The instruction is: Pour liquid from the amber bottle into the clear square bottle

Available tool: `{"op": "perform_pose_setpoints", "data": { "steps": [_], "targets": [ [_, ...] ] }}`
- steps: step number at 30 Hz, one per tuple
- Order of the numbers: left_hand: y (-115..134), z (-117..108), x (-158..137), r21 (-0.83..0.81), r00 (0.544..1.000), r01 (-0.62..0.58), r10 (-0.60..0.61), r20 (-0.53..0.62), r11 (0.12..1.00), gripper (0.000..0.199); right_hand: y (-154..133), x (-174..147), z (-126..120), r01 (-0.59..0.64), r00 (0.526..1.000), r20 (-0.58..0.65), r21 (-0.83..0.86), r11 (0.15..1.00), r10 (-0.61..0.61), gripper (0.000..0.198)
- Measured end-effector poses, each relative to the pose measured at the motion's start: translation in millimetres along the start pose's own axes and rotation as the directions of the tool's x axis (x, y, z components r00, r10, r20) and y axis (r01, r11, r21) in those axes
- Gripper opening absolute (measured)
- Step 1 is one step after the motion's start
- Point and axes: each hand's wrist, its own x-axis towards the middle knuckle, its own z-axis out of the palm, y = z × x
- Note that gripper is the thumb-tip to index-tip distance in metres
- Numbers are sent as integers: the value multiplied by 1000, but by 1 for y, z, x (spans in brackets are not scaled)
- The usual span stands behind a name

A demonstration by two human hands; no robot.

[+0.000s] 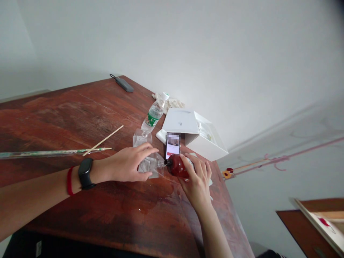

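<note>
My left hand [131, 163] curves its thumb and fingers around an uncapped clear plastic bottle [151, 164], which looks nearly colourless inside. In my right hand [195, 175] is a bottle of dark red-brown liquid [177, 166], tipped so that its dark mouth meets the clear bottle's neck. Whether liquid is flowing cannot be made out. Under and behind the clear bottle lies a transparent plastic piece [138, 138]. A capped water bottle [153, 115] with a green label stands just beyond my left hand. Small wet patches show on the wooden table [113, 215] below both bottles.
A lit phone [172, 145] leans against a white box [180, 121], close behind my right hand. Wooden chopsticks [103, 140], one partly in a wrapper, lie to the left. A grey device with a cable loop [124, 85] rests at the far corner. Behind the box is a crumpled cloth [174, 103].
</note>
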Motion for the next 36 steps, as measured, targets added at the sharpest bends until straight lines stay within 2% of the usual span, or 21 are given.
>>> {"op": "perform_pose_setpoints", "data": {
  "steps": [13,19,27,36],
  "targets": [
    [1,-1,1,10,1000,11,-12,17,1000,70,1,-2,3,-21,1000,23,22,1000,20,73],
    [-1,1,0,20,1000,8,-8,-4,1000,70,0,-5,5,-44,994,99,57,997,38,81],
    [-1,-1,1,34,999,24,-25,28,999,71,1,-9,14,-58,995,88,119,991,48,86],
    [2,-5,-1,40,998,49,-50,34,998,66,-3,-9,17,-91,991,108,142,986,76,80]
  ]
}}
